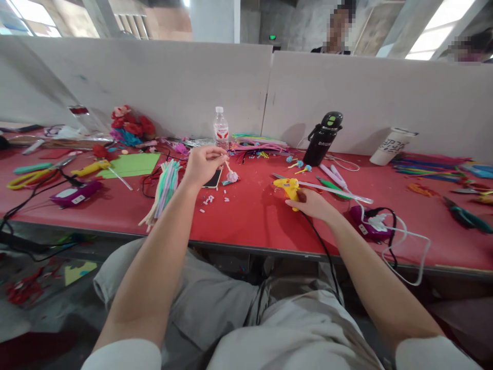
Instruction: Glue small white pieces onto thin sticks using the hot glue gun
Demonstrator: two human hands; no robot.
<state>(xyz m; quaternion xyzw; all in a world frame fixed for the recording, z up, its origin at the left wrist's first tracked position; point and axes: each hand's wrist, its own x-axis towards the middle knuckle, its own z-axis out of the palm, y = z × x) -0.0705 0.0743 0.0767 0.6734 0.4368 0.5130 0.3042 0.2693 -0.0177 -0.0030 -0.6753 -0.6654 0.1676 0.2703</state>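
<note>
Between the pinched fingers of my left hand (205,165) is the pale stem of a small pink pipe-cleaner flower (231,177), its head hanging low over the red table. My right hand (314,202) grips a yellow glue gun (288,188) by its handle, the nozzle pointing left. A long clear glue stick (335,190) sticks out of the gun's back. Small white-pink snippets (208,200) lie below my left hand, and a phone (212,178) is partly hidden behind it. A bundle of pastel pipe cleaners (165,187) lies beside my left forearm.
Across the red table (246,221) stand a water bottle (221,128), a black flask (323,141) and a white cup (392,146). Purple power strips (370,224) with cables lie on both sides. Small blue flowers (298,164) rest before the flask. A white partition (173,87) closes the back.
</note>
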